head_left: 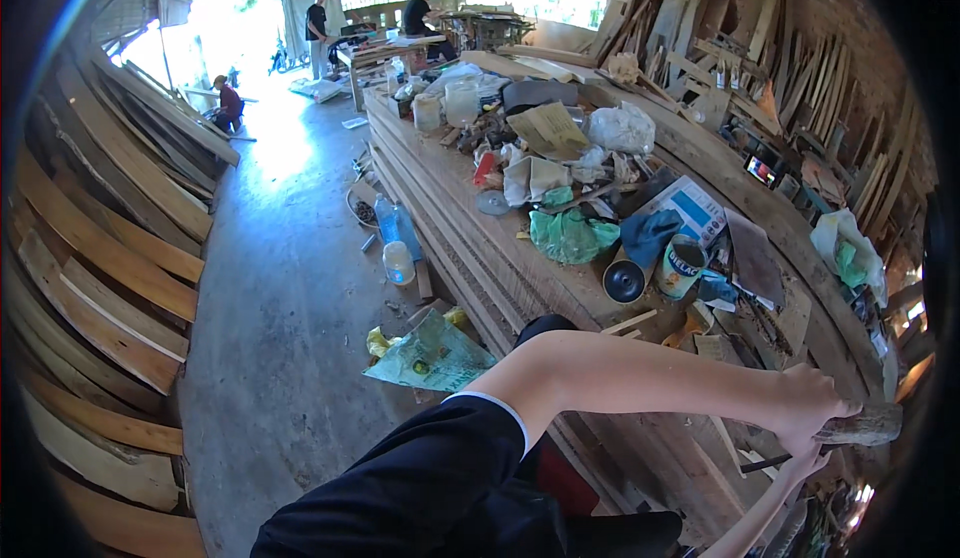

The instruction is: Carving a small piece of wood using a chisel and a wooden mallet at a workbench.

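Observation:
My left arm, in a dark sleeve, reaches across the wood to the far right. There my left hand [808, 401] is closed around the near end of a short, thick, weathered piece of wood [865, 425]. Just below it, my right hand [806, 460] has its fingers closed, almost touching the left. A thin dark rod [765, 465] sticks out leftward from the right hand; its other end is hidden. Beneath both arms lie long stacked planks [650, 458] with offcuts on them.
Clutter covers the stack: a printed tin [682, 266], a dark cup [624, 280], a blue cloth [648, 233], a green plastic bag [572, 236]. A lit phone [760, 170] stands behind. Boards [110, 248] lean along the left. Bottles [398, 258] stand beside the aisle; people work far back.

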Available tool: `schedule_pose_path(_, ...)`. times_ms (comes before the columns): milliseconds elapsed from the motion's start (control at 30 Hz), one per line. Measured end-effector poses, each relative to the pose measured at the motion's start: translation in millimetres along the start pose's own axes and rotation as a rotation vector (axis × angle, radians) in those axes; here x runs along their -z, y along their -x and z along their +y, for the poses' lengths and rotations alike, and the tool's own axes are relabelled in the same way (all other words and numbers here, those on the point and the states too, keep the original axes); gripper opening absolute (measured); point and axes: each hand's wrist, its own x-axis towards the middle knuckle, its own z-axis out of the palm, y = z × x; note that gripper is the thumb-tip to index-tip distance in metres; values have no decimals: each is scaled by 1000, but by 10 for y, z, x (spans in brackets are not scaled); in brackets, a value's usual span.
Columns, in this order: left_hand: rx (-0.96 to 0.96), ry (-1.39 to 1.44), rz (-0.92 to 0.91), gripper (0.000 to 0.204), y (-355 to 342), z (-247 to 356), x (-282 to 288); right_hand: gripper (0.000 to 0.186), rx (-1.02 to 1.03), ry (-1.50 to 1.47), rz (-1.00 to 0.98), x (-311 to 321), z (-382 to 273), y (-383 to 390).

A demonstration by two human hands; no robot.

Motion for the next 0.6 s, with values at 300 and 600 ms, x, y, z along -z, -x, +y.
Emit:
schedule_pose_path(300, -5, -25, 59, 70, -35, -26, -104, 54, -92, -199, -86, 94, 160, -70)
schedule_pose_path(600, -11, -32, 104, 69, -24, -19, -106, 49, -93, -183, -41, 110, 245, -89)
